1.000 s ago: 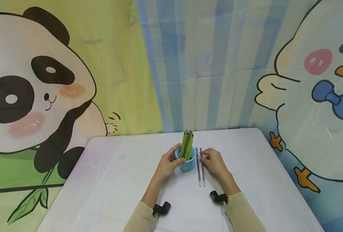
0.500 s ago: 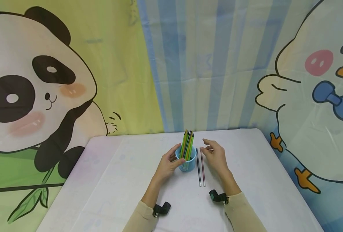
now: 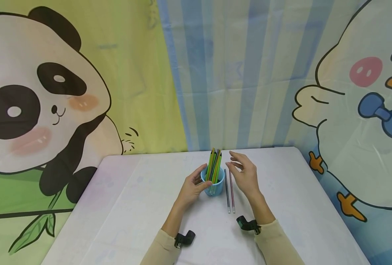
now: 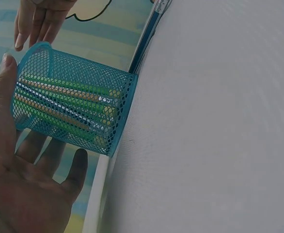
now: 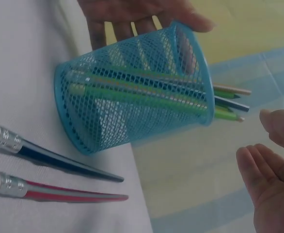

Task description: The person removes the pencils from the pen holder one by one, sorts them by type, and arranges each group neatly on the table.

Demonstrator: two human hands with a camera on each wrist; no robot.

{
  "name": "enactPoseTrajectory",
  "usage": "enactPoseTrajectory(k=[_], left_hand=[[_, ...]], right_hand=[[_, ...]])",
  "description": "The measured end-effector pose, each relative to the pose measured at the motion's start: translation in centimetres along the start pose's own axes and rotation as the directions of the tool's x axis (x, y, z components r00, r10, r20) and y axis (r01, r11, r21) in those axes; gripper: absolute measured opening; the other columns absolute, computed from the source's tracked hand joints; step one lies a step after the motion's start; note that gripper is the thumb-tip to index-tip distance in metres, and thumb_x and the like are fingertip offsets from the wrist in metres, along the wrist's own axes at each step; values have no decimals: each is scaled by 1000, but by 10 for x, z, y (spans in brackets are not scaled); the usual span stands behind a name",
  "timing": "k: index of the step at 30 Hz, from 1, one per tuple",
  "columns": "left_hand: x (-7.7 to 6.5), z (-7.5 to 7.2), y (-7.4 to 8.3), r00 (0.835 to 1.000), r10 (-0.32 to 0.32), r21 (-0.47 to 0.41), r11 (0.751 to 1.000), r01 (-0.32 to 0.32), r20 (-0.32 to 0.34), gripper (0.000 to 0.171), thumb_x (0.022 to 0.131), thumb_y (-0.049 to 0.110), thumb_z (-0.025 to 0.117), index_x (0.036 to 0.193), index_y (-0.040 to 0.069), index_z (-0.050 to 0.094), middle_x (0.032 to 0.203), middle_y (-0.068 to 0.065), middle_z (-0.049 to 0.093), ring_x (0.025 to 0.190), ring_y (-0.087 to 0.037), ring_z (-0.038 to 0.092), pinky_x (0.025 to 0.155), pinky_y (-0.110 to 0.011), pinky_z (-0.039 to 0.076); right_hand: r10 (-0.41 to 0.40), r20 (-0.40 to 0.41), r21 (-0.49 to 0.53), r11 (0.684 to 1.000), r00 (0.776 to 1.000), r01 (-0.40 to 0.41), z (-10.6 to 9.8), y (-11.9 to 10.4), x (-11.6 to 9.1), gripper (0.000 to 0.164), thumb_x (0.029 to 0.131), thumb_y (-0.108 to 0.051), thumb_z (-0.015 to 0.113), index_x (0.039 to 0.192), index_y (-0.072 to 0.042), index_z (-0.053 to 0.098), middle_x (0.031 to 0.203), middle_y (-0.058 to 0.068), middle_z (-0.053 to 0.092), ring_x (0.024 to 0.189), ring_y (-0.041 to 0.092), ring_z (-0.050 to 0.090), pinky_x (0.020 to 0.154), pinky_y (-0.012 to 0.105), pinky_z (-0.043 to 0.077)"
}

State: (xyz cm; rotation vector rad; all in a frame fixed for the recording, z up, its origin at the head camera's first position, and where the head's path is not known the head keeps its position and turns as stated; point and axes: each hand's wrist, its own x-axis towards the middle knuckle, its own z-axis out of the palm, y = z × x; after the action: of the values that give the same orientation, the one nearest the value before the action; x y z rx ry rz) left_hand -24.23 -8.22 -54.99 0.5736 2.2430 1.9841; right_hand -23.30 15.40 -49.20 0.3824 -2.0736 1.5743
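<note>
A light blue mesh pencil cup [image 3: 216, 189] stands upright on the table, holding several green and other coloured pencils [image 3: 214, 165], tips up. My left hand [image 3: 190, 188] grips the cup from the left, thumb at the near side of the rim and fingers round the far side. My right hand [image 3: 247, 177] is just right of the cup, raised, fingers bent and holding nothing; in the right wrist view its fingertips are apart from the pencil tips. A dark blue pencil [image 5: 67, 161] and a red pencil [image 5: 69, 191] with white erasers lie side by side on the table.
The white table [image 3: 133, 213] reaches back to a striped and green curtain [image 3: 222, 92]. Cartoon panda [image 3: 50, 99] and bird [image 3: 364, 147] prints hang at either side. Small black cameras [image 3: 184, 238] sit on both wrists.
My right hand has lifted from beside the red pencil and moved farther back, near the height of the pencil tips. My left hand and the cup have not moved. Both loose pencils still lie there.
</note>
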Motion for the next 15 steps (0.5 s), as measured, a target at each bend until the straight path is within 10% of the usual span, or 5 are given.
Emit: enactPoseTrajectory(k=[15], left_hand=[[0,1,1,1000,-4,-16,1000,4,-10,72,92,24,81,156,29,48,150,-3,61,132,-29,63,113,-51,48]], right_hand=[[-87,21,34,996,996,86,17,-34,-1,45,89,13,73,133,8,64,128,28,65,111,38,66,94,51,59]])
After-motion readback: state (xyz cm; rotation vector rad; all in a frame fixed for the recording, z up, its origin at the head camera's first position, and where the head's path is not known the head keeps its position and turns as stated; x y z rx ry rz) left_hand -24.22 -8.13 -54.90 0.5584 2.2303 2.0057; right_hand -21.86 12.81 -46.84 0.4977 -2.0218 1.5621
